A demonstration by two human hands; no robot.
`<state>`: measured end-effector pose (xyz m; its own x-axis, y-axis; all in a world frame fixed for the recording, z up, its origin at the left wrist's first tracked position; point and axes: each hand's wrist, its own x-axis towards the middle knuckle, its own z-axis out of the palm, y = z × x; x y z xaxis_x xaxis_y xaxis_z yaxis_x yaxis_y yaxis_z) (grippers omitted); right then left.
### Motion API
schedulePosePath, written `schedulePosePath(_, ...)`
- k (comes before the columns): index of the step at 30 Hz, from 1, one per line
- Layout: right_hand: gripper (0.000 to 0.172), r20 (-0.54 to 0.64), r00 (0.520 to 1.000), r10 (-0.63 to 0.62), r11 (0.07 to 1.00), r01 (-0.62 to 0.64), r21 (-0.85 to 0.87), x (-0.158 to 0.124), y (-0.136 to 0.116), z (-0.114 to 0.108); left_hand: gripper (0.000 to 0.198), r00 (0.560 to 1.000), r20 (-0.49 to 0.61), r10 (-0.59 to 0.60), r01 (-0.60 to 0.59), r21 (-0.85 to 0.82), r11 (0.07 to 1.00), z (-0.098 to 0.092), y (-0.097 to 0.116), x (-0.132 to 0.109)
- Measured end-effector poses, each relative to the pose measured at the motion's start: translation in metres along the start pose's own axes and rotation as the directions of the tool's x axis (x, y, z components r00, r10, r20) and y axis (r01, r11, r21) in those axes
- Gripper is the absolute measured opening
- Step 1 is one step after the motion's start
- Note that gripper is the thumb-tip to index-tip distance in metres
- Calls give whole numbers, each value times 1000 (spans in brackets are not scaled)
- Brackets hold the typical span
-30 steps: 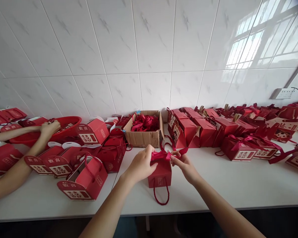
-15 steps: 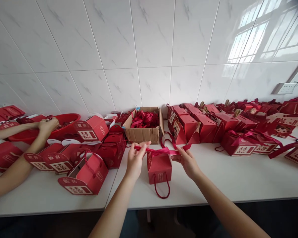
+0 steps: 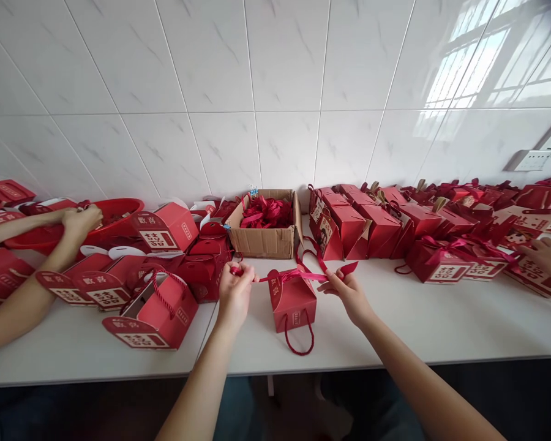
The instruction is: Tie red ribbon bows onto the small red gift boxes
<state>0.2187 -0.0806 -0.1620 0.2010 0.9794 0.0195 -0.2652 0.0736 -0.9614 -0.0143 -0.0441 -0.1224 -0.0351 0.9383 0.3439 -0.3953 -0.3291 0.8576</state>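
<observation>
A small red gift box (image 3: 295, 306) stands on the white table before me, its rope handle hanging down the near side. Across its top runs a red ribbon (image 3: 298, 275), gathered at the middle. My left hand (image 3: 235, 293) is closed on one ribbon end, left of the box. To the right, my right hand (image 3: 346, 293) pinches the other end between thumb and fingers, with the tip sticking out beyond them. Between both hands the ribbon is stretched nearly level. The box's far side is hidden.
Behind the box is a cardboard carton (image 3: 264, 240) of red ribbons. Rows of red boxes (image 3: 349, 223) line the wall at right. Open boxes (image 3: 158, 315) stand at left, near a red basin (image 3: 119, 214) where another person's hands (image 3: 80, 222) work. Another hand (image 3: 548, 254) is at far right.
My left hand has moved left, drawing the ribbon tauter, and its fingers have closed more. The box has turned slightly. At far right, another person's hand has come further into view.
</observation>
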Motion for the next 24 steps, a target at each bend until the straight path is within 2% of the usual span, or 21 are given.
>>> schedulePosePath(4,48,2,1000,8,998,-8,-60,0,4,-7,36,994,107,27,-50,223,974,-6,-3,-7)
schedulePosePath(9,49,-34,999,16,993,-19,-112,1,9,-19,39,978,191,80,-157,430,889,-17,-10,-8)
schedulePosePath(11,49,-46,999,19,992,-25,-125,1,11,-24,39,963,239,122,-237,552,800,-24,-12,-7)
schedulePosePath(14,51,-43,999,25,991,-30,-132,0,12,-29,40,930,327,166,-356,700,619,-31,-13,-7)
schedulePosePath(17,52,-33,999,27,991,-31,-129,-1,12,-30,41,910,371,186,-411,736,538,-34,-11,-7)
schedulePosePath(24,51,-35,999,10,992,-14,-129,0,11,-31,40,883,422,208,-469,755,459,-34,-5,-6)
